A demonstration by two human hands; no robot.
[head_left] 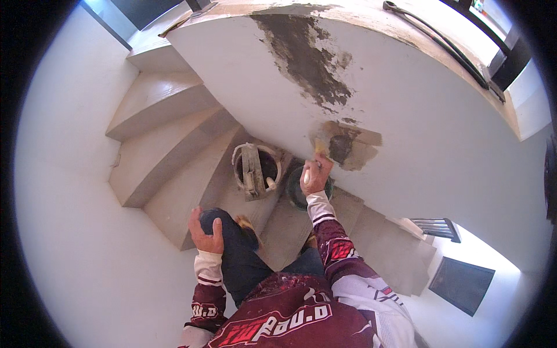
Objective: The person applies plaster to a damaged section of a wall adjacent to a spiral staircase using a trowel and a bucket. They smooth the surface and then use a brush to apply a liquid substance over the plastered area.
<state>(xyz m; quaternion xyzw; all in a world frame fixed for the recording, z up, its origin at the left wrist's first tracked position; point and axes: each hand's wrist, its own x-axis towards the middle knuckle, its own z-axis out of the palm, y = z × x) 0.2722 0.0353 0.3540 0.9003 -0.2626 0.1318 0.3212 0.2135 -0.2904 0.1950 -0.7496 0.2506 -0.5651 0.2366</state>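
Observation:
My right hand (315, 176) is closed around a paintbrush (319, 148) with a pale handle end and yellowish bristles. The bristles meet the white wall beside a damp brown patch (362, 145) with grey mortar in it. Higher up, a rough streak of grey mortar (307, 58) runs to the wall's top edge. Under my right hand stands a dark green bucket (296, 194), partly hidden. To its left is a mortar-stained bucket (277, 165) with a wooden float (252, 171) lying across its rim. My left hand (206, 233) rests by my left knee, fingers apart, holding nothing.
Winding steps (168, 130) curve up to the left and continue down to the right. On the wall's top ledge lies a long dark metal tool (441, 40) near a black railing post (510, 58). A dark grille (436, 228) and a dark panel (462, 285) are at lower right.

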